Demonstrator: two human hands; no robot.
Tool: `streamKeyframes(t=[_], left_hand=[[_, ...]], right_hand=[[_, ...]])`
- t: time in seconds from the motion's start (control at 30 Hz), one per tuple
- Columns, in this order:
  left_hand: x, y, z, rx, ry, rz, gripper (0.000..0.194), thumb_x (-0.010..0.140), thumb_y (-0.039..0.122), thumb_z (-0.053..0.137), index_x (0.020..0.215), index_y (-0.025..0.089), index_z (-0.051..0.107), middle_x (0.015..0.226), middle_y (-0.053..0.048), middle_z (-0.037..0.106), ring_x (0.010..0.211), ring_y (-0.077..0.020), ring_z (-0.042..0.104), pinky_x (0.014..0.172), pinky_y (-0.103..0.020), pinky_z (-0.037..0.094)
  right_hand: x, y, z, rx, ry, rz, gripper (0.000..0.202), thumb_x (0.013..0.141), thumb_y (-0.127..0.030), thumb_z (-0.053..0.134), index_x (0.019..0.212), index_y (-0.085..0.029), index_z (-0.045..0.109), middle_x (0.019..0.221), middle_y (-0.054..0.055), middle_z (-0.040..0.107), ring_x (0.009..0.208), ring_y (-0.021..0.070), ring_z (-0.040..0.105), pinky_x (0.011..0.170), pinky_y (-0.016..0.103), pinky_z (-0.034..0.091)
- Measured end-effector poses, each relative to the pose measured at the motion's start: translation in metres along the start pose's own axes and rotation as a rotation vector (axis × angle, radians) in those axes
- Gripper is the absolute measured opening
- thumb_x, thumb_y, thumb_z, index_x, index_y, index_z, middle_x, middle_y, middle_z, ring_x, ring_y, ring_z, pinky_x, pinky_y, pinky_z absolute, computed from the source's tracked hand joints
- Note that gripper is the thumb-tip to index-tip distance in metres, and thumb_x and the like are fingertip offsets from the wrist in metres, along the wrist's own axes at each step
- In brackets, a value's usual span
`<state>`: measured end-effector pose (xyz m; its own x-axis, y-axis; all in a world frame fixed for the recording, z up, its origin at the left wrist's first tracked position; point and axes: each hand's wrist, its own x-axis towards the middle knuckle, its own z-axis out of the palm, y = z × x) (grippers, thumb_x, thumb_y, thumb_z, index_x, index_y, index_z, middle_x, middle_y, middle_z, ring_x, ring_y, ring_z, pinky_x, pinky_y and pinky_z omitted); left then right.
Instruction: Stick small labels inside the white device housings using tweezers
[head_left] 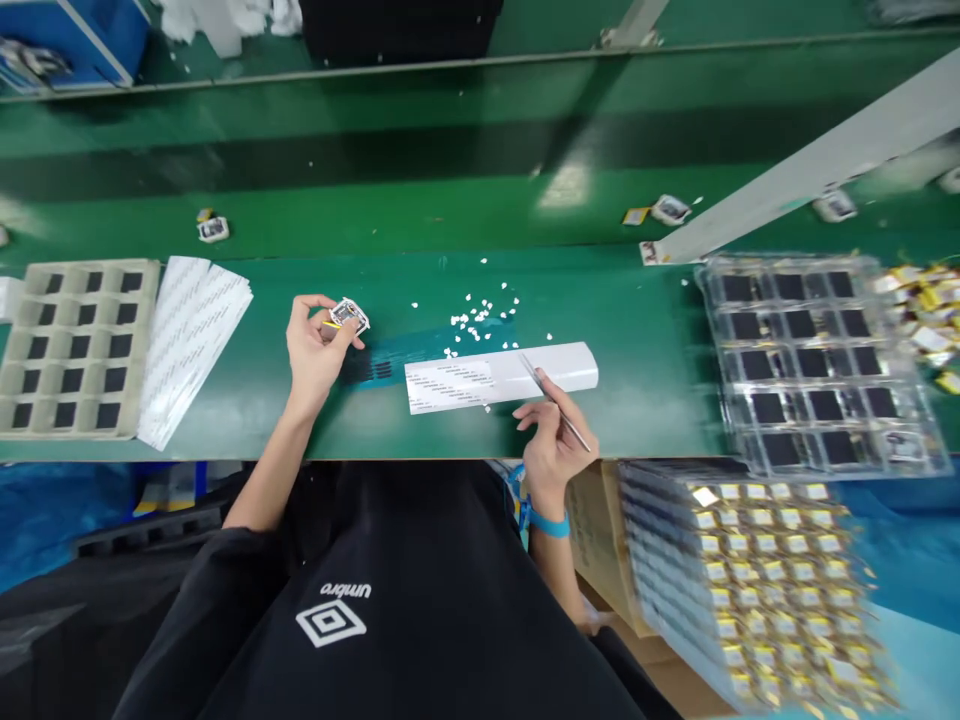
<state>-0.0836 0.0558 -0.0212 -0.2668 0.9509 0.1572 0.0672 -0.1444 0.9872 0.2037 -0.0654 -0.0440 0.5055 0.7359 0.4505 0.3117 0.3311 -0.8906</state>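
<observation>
My left hand (315,345) pinches a small white-framed electronic module (349,316), raised over the left part of the green bench. Something yellow shows beside the module, partly behind my fingers. A pair of metal tweezers (566,420) is gripped in my right hand (553,440), its tip pointing up and left. Under that tip lies a strip of white backing paper (540,368), printed on its left part and glossy on its right. Small white scraps (472,320) are scattered on the bench just beyond the strip.
A beige compartment tray (73,350) and printed sheets (191,345) lie at the left. Clear plastic trays (817,370) with dark squares stand at the right, near a slanted white post (810,160). Stacked trays of yellow-tabbed parts (772,590) stand below the bench edge.
</observation>
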Motion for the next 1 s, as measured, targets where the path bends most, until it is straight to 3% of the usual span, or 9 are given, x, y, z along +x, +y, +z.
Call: streamKeyframes(t=[0.17, 0.37, 0.5, 0.57, 0.67, 0.77, 1.0], left_hand=[[0.065, -0.018, 0.005, 0.218, 0.08, 0.018, 0.035, 0.08, 0.029, 0.076, 0.107, 0.023, 0.054, 0.087, 0.001, 0.077, 0.058, -0.0126, 0.069, 0.06, -0.023, 0.052], [0.132, -0.023, 0.015, 0.386, 0.168, 0.08, 0.027, 0.079, 0.009, 0.069, 0.103, 0.021, 0.065, 0.07, 0.006, 0.066, 0.063, -0.0158, 0.065, 0.069, -0.025, 0.049], [0.154, -0.026, 0.029, 0.47, 0.071, 0.101, 0.023, 0.082, 0.006, 0.075, 0.101, 0.018, 0.073, 0.074, 0.003, 0.067, 0.069, -0.0174, 0.066, 0.078, -0.029, 0.054], [0.162, -0.028, 0.036, 0.489, -0.004, 0.101, 0.016, 0.091, 0.015, 0.08, 0.107, 0.016, 0.075, 0.083, 0.001, 0.071, 0.075, -0.0169, 0.068, 0.082, -0.033, 0.059], [0.171, -0.031, 0.045, 0.488, -0.081, 0.097, 0.026, 0.105, 0.034, 0.076, 0.121, 0.015, 0.072, 0.106, -0.005, 0.075, 0.089, -0.0179, 0.073, 0.086, -0.038, 0.065], [0.168, -0.033, 0.043, 0.47, -0.086, 0.109, 0.032, 0.107, 0.037, 0.074, 0.13, 0.015, 0.07, 0.122, -0.009, 0.075, 0.102, -0.0214, 0.075, 0.092, -0.041, 0.067], [0.119, -0.041, 0.001, 0.488, 0.014, 0.104, 0.03, 0.106, 0.038, 0.074, 0.127, 0.016, 0.072, 0.131, -0.011, 0.073, 0.119, -0.0262, 0.073, 0.105, -0.049, 0.064]], right_hand=[[0.002, -0.001, -0.002, -0.013, -0.052, -0.031, 0.028, 0.106, -0.026, 0.066, 0.126, -0.028, 0.085, 0.116, 0.012, 0.087, 0.054, 0.0148, 0.072, 0.044, 0.026, 0.056], [0.0, 0.005, -0.006, -0.038, -0.107, -0.055, 0.031, 0.108, -0.023, 0.062, 0.13, -0.029, 0.083, 0.121, 0.01, 0.086, 0.06, 0.0129, 0.073, 0.054, 0.026, 0.061], [0.0, 0.008, -0.006, -0.058, -0.107, -0.064, 0.032, 0.109, -0.023, 0.061, 0.132, -0.029, 0.083, 0.119, 0.009, 0.086, 0.058, 0.0115, 0.07, 0.054, 0.025, 0.059], [0.001, 0.008, -0.005, -0.073, -0.112, -0.061, 0.032, 0.109, -0.024, 0.061, 0.132, -0.028, 0.083, 0.113, 0.008, 0.087, 0.057, 0.011, 0.069, 0.053, 0.024, 0.058], [0.004, 0.006, -0.006, -0.096, -0.132, -0.054, 0.031, 0.109, -0.025, 0.061, 0.13, -0.027, 0.083, 0.109, 0.008, 0.088, 0.056, 0.0113, 0.069, 0.053, 0.024, 0.058], [0.005, 0.005, -0.008, -0.113, -0.15, -0.043, 0.031, 0.109, -0.025, 0.06, 0.131, -0.027, 0.083, 0.113, 0.009, 0.087, 0.058, 0.0115, 0.07, 0.056, 0.025, 0.061], [0.003, 0.007, -0.007, -0.099, -0.145, -0.055, 0.032, 0.11, -0.026, 0.058, 0.13, -0.025, 0.083, 0.117, 0.011, 0.087, 0.058, 0.0113, 0.07, 0.06, 0.025, 0.063]])
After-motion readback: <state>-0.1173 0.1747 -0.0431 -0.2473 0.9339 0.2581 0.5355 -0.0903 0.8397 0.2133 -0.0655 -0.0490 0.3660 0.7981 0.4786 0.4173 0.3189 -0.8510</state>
